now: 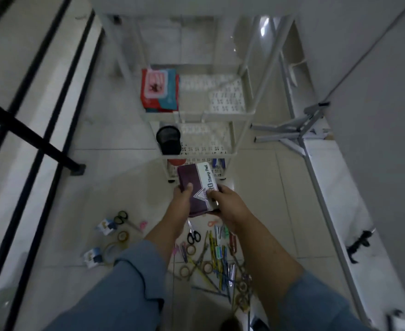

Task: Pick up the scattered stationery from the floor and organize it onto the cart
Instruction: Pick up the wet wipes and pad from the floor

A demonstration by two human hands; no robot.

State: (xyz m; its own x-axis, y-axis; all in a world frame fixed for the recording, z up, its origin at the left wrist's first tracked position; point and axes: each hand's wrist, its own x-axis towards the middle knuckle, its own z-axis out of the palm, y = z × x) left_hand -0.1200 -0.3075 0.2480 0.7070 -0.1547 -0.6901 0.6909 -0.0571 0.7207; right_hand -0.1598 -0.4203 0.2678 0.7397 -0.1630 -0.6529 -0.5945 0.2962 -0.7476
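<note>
Both hands grasp one stamp pad box (198,187), purple and white with "Stamp Pad" printed along its side: left hand (183,199) with thumb on the purple face, right hand (225,203) closed round the near right corner. Box held above the floor, just in front of the white three-tier cart (232,139) and overlapping the view of its lowest tier. Cart, top tier: red and teal packets (159,91) stacked at the left end. Middle tier: black mesh pen cup (168,140), left end. Bottom tier: a red item and blue items, partly hidden, not identifiable. Floor, below the hands: black-handled scissors (193,235), loose pencils and pens (218,259) in a heap, several tape rolls (122,236), small white and blue boxes (106,226). Grey-blue sleeves cover both forearms.
</note>
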